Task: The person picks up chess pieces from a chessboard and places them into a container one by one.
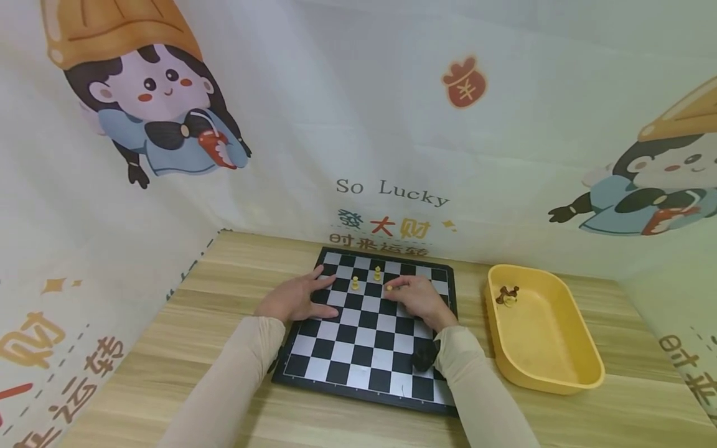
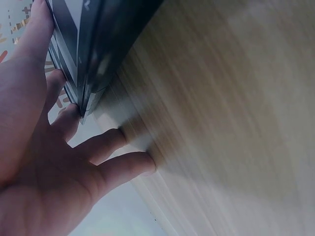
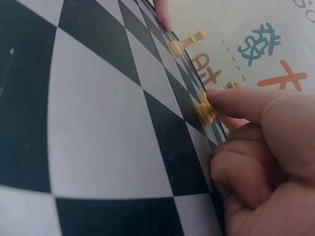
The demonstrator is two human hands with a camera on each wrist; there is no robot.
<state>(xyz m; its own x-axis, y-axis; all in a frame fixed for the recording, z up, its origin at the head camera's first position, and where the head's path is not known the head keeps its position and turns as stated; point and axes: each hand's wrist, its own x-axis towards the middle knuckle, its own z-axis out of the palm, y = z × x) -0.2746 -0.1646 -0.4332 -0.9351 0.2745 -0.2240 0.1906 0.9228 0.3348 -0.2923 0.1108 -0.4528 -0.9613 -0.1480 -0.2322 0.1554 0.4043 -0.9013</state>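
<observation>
A black-and-white chessboard (image 1: 358,354) lies on the table. My right hand (image 1: 419,297) pinches a pale yellow chess piece (image 3: 206,113) between thumb and index finger, low over the board's far half; its other fingers are curled in. Two more pale yellow pieces stand on the far half: a chess piece (image 1: 355,284) nearer my left hand and a taller one (image 1: 378,274) beyond. My left hand (image 1: 294,299) lies spread across the board's left edge, thumb and fingertips over the squares. In the left wrist view two of its fingers (image 2: 130,164) reach down to the tabletop.
To the right of the board stands a yellow plastic tub (image 1: 546,382). Inside its far left corner lie several dark brown chess pieces (image 1: 506,294) and a pale one. A printed cloth (image 1: 313,112) hangs behind the wooden table (image 1: 224,280) and at its sides.
</observation>
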